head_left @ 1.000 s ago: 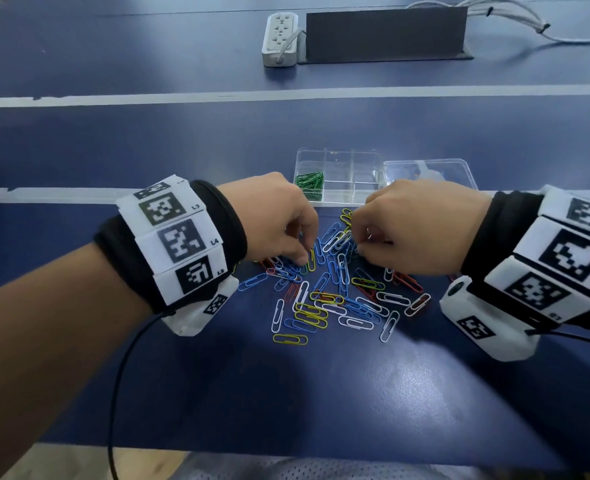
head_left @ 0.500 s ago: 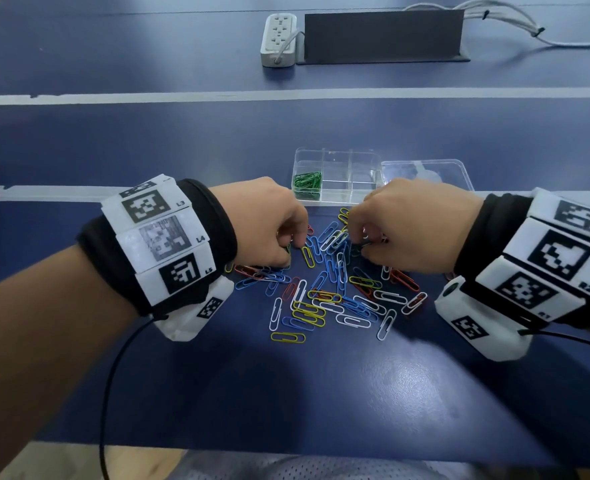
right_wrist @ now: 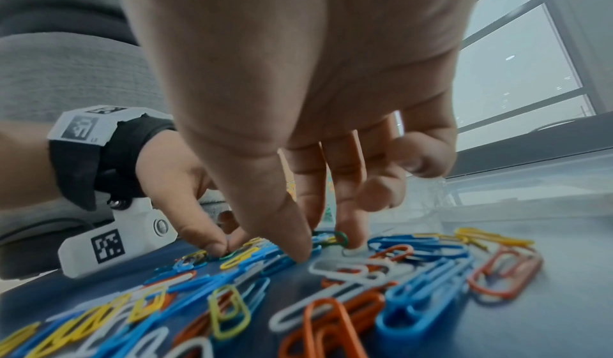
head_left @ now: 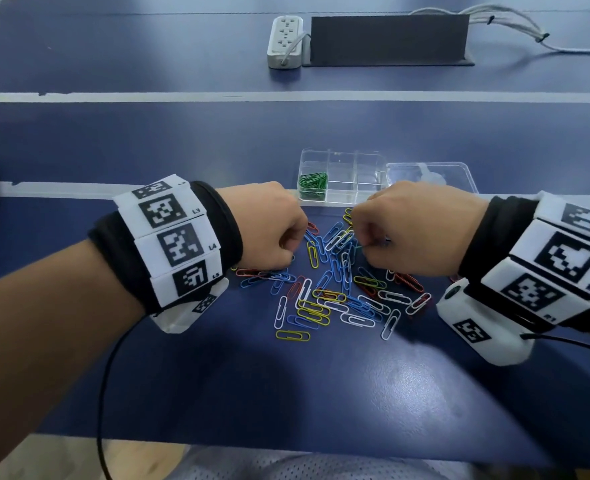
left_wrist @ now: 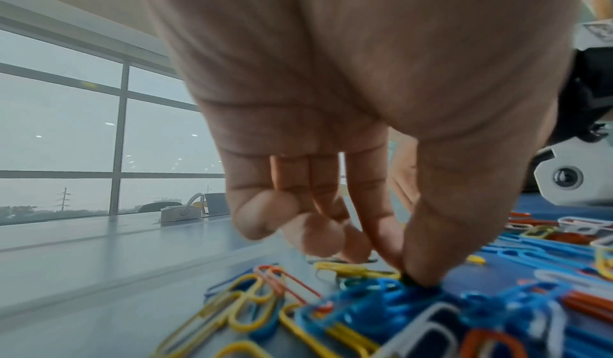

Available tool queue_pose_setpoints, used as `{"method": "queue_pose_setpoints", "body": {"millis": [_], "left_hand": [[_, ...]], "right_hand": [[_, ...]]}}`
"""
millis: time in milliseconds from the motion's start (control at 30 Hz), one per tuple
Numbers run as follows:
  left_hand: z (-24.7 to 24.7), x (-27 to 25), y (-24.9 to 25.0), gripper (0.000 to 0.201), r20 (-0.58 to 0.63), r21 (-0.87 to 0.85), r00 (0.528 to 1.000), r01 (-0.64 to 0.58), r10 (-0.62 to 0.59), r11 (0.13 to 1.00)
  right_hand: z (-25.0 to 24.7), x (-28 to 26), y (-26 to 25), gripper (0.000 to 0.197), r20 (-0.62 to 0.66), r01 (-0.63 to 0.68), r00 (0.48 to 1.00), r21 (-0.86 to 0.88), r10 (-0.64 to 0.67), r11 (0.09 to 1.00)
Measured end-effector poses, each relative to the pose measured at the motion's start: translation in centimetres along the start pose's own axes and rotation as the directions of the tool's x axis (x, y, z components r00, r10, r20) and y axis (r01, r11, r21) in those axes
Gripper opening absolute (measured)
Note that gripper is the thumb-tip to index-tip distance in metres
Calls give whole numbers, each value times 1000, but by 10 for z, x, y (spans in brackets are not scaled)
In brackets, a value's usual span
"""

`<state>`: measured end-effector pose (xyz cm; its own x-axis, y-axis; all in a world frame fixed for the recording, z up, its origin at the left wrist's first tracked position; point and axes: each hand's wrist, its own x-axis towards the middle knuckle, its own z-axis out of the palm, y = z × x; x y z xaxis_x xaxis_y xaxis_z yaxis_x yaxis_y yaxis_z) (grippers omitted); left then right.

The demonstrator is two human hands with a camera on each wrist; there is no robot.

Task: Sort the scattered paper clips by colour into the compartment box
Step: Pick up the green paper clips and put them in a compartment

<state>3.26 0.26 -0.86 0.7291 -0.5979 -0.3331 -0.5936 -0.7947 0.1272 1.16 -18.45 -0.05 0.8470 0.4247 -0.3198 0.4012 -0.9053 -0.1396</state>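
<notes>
Item: green paper clip [right_wrist: 333, 238], lying flat in the mixed pile [head_left: 335, 289] on the blue worktop [head_left: 321, 393], directly under the right hand [head_left: 414, 233]. Fingers [right_wrist: 351, 222]: forefinger and thumb curled down either side of it, closing to a pinch; firm hold cannot be told. Left hand [head_left: 269, 230]: thumb and forefinger pressed together on a dark clip, colour unclear. Compartment box [head_left: 342, 157]: just beyond both hands; green clips [head_left: 312, 184] in its near left cell, which lies nearer the left hand.

Right hand [right_wrist: 298, 88] thumb and fingers [right_wrist: 351, 222] closing on a green paper clip [right_wrist: 336, 238], mixed clips around
</notes>
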Motion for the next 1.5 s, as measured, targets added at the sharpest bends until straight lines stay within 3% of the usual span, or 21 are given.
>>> {"method": "queue_pose_setpoints", "body": {"millis": [167,400,533,833,933,1067,1167,1500], "left_hand": [[-7,-1,-14,20,-105,-65,993,43,-50,997],[-3,1,-10,25,-26,-32,999,23,-24,999],[-4,3,-3,14,-28,76,999,22,-20,997],[-2,2,-1,8,-53,24,997,60,-59,998],[-9,4,-4,9,-158,-134,983,74,-95,988],[-20,15,-13,13,-351,-322,906,122,-238,939],[-23,27,-17,14,-371,-422,878,130,-302,897],[-28,56,-11,18,-351,-284,908,129,-228,950]], "right_hand": [[-2,-3,-2,20,-6,-6,1000,17,6,1000],[-7,-3,-9,10,-88,22,996,47,-18,999],[-8,2,-11,29,-171,39,985,48,-30,998],[-25,45,-11,23,-364,-22,925,227,106,974],[-31,63,-13,20,-345,-67,919,336,189,939],[-32,72,-12,21,-269,-108,936,396,228,912],[-30,68,-7,26,-294,-119,927,357,233,926],[-22,28,11,24,-279,-137,935,293,221,946]]}}
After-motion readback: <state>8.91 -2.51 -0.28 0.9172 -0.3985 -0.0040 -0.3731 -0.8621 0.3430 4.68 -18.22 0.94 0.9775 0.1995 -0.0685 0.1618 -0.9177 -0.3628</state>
